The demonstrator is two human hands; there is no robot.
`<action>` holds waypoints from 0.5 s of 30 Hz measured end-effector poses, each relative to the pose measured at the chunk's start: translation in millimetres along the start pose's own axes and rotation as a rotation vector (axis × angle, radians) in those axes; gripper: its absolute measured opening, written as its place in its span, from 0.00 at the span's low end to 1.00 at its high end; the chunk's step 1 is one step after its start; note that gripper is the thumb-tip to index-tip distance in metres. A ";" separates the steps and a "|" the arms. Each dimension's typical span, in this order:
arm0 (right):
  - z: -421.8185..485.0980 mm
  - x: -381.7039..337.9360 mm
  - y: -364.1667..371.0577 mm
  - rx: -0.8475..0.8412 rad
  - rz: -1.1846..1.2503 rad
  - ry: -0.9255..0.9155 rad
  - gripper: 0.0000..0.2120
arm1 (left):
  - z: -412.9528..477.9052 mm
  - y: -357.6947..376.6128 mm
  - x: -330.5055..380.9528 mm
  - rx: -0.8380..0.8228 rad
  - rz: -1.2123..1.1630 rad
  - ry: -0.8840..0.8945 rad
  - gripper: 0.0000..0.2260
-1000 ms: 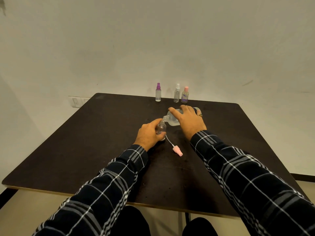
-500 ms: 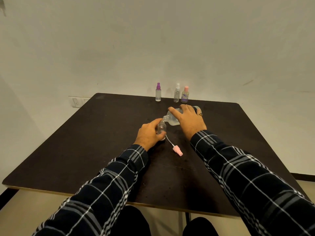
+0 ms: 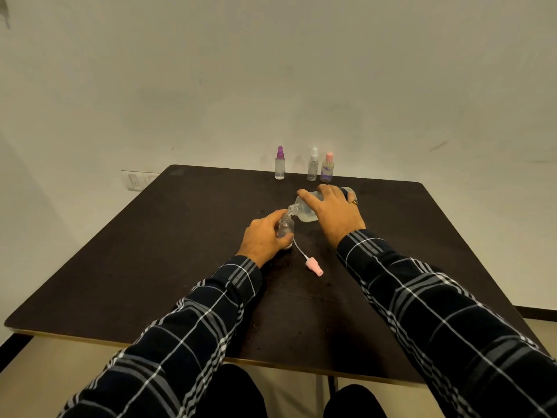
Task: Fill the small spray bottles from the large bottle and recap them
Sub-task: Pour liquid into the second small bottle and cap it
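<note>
My left hand [image 3: 262, 238] grips a small clear spray bottle [image 3: 285, 227] that stands upright and uncapped on the dark table [image 3: 150, 267]. My right hand [image 3: 334, 214] holds the large clear bottle [image 3: 306, 210] tipped almost level, its neck right over the small bottle's mouth. The small bottle's pink spray cap [image 3: 314, 266] with its white dip tube lies on the table just right of my left hand.
Three capped small bottles stand in a row at the table's far edge: one with a purple cap [image 3: 279, 163], one with a white cap [image 3: 313, 165], one with a pink cap [image 3: 327, 167]. A wall switch plate [image 3: 135, 181] sits behind the far left corner.
</note>
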State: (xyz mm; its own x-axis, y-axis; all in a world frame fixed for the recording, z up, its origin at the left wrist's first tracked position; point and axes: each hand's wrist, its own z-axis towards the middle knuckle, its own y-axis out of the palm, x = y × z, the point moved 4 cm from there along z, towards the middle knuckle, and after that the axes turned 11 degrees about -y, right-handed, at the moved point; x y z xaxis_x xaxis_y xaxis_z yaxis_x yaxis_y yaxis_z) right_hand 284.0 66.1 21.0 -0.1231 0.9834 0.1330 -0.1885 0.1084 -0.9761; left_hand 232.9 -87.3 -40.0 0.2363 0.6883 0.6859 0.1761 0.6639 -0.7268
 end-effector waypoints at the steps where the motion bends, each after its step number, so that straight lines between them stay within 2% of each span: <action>1: -0.1 0.0 0.1 -0.001 0.002 0.000 0.45 | -0.2 0.0 -0.2 0.002 0.001 0.001 0.27; 15: -1.3 -1.7 -2.2 -0.010 -0.001 0.004 0.44 | -1.1 -0.4 0.1 0.005 0.010 -0.003 0.27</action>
State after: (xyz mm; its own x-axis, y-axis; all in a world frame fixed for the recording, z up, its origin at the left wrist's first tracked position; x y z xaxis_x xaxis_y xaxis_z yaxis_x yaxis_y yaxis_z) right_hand 285.8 64.3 22.7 -0.1191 0.9839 0.1331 -0.1788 0.1106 -0.9777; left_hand 233.9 -87.8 -39.6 0.2356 0.6956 0.6786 0.1688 0.6584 -0.7335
